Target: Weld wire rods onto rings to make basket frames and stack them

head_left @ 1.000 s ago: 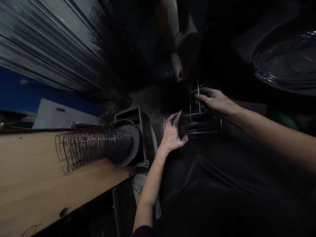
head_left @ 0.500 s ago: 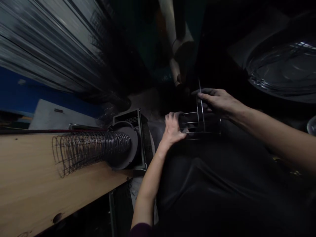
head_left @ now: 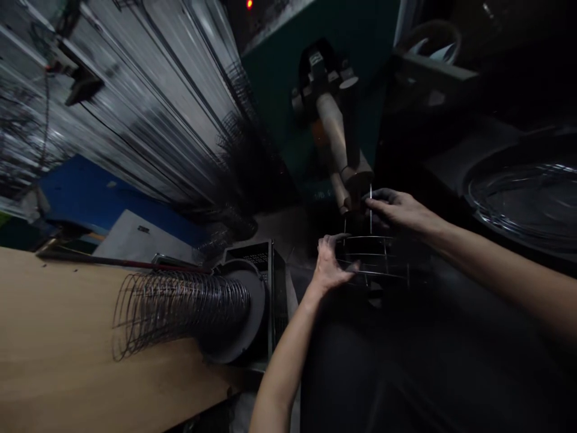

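A small wire frame (head_left: 376, 258) of thin horizontal rings and upright rods sits in front of me in the dark middle of the view. My left hand (head_left: 331, 267) grips its left side, fingers curled round the rings. My right hand (head_left: 396, 210) pinches an upright wire rod (head_left: 370, 207) at the frame's top. Just behind the frame a pale cylindrical machine arm (head_left: 336, 135) slants down from a dark green machine (head_left: 356, 36).
A stack of wire cages (head_left: 175, 307) lies on its side on a wooden bench (head_left: 49, 349) at the left, against a round grey disc (head_left: 243, 316). Bundles of straight wire rods (head_left: 135, 114) fill the upper left. Coiled wire rings (head_left: 527, 195) lie at the right.
The view has tilted up, so the machine and its arm now show. Both hands stay on the wire frame; my right hand has shifted slightly along the upright rod.
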`<control>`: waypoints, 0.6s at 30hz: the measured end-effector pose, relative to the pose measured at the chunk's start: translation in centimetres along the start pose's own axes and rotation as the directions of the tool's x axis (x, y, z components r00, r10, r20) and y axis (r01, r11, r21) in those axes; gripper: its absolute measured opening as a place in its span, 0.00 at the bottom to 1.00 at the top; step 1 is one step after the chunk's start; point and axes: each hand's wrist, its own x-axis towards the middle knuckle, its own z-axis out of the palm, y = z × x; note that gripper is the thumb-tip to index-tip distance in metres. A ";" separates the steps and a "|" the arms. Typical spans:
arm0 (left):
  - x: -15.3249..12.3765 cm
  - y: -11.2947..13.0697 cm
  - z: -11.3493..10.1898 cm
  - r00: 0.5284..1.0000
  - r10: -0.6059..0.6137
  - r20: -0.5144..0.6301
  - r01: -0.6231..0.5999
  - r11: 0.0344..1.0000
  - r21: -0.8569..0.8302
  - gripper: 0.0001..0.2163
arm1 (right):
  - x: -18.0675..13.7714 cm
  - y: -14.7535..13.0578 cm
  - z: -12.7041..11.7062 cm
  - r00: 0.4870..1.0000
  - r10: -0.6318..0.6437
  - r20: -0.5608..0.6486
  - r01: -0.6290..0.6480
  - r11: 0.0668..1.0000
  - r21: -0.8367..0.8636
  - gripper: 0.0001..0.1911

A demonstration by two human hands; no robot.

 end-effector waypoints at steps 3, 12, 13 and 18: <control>0.9 0.0 0.0 0.998 0.021 -0.062 -0.024 0.999 -0.046 0.27 | 1.3 -0.4 -0.1 0.999 -0.012 0.048 0.013 1.000 -0.018 0.05; 2.4 -0.3 0.0 0.994 -0.035 -0.104 0.030 0.999 -0.045 0.26 | 2.5 -1.0 -0.2 0.999 -0.036 0.035 0.035 0.998 0.052 0.05; 2.5 -0.4 0.0 0.994 -0.036 -0.103 0.031 0.999 -0.045 0.26 | 2.4 -1.1 -0.2 0.999 -0.034 0.027 0.032 0.998 0.057 0.05; 3.1 -0.8 0.0 0.992 -0.025 -0.125 0.017 0.998 -0.063 0.27 | 2.9 -1.4 0.0 0.998 -0.011 0.063 0.006 0.998 0.066 0.07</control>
